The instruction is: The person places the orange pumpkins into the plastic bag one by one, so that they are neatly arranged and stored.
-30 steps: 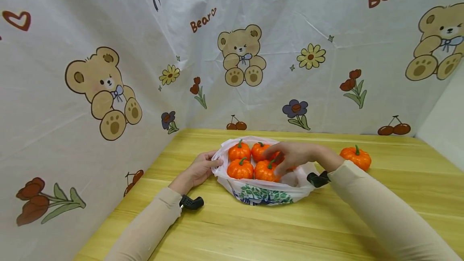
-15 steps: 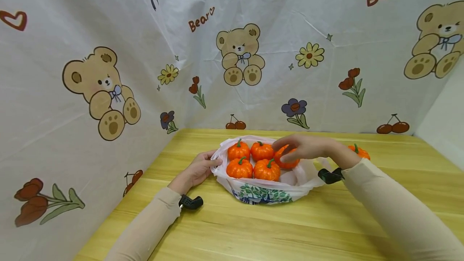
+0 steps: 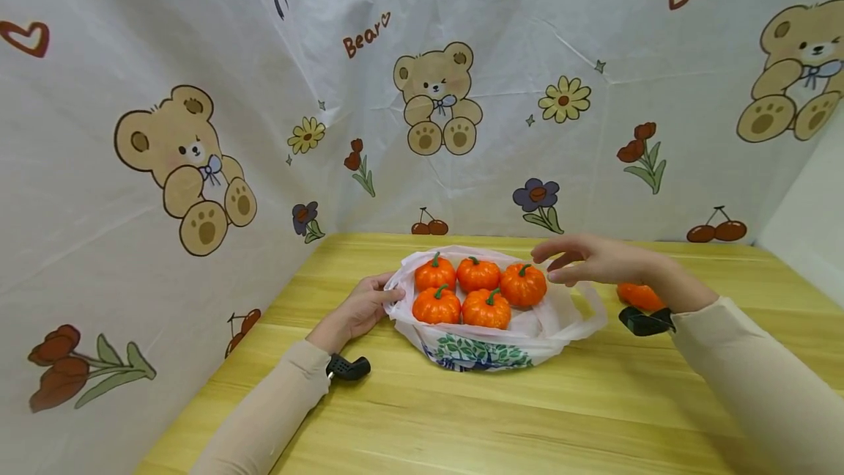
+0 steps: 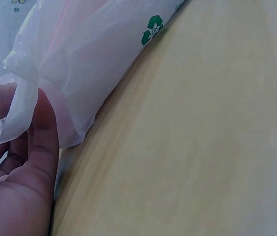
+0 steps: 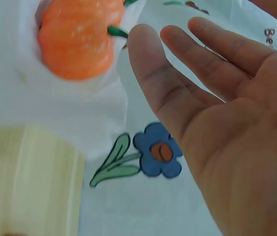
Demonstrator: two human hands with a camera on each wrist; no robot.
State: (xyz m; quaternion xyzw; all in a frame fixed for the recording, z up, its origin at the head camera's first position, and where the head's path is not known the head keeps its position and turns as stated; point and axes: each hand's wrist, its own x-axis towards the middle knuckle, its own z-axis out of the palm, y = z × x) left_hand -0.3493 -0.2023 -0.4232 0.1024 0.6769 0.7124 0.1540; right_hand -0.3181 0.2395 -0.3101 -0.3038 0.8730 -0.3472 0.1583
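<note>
A white plastic bag with a green tree print lies spread on the table, its mouth facing up. Several small orange pumpkins sit inside it in two rows. My left hand pinches the bag's left edge between thumb and fingers; the left wrist view shows the folded plastic in that grip. Above the bag's right side is my right hand, holding nothing, fingers loosely extended. Closest to it is the back-right pumpkin, apart from the fingers. The right wrist view shows a pumpkin beyond the fingertips.
Another pumpkin rests on the table right of the bag, partly hidden behind the right wrist. A loose bag handle sticks out at the right. A bear-printed cloth hangs behind the wooden table.
My right hand has let go of the back-right pumpkin inside the bag and moved up and to the right, away from it. The left hand stays on the bag's edge.
</note>
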